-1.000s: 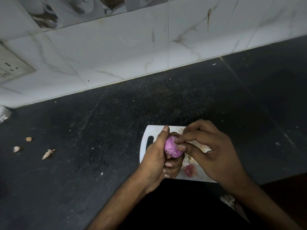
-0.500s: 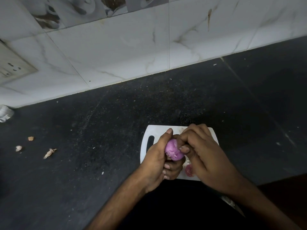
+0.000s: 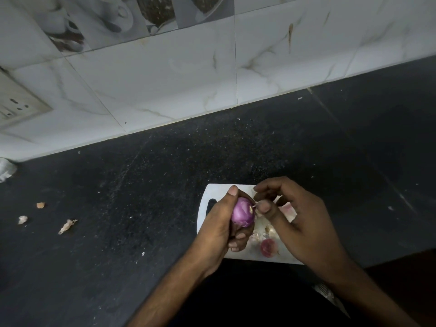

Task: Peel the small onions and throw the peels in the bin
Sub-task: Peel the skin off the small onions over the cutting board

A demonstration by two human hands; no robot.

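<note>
My left hand (image 3: 218, 228) grips a small purple onion (image 3: 242, 212) above a white cutting board (image 3: 213, 192) near the counter's front edge. My right hand (image 3: 299, 223) is beside it, thumb and forefinger pinching a thin bit of skin (image 3: 255, 206) at the onion's right end. Peel scraps (image 3: 289, 212) and a cut reddish onion piece (image 3: 268, 247) lie on the board under my hands. No bin is in view.
The dark stone counter (image 3: 153, 197) runs back to a white tiled wall (image 3: 165, 86). Three peel bits (image 3: 67, 226) lie on the counter at the left, and a white object (image 3: 6, 169) sits at the far left edge. A switch plate (image 3: 16, 105) is on the wall.
My right hand has drawn back to the right from the onion, uncovering the board's scraps, with fingers now pinching at the onion's end. The left hand holds the onion in the same place.
</note>
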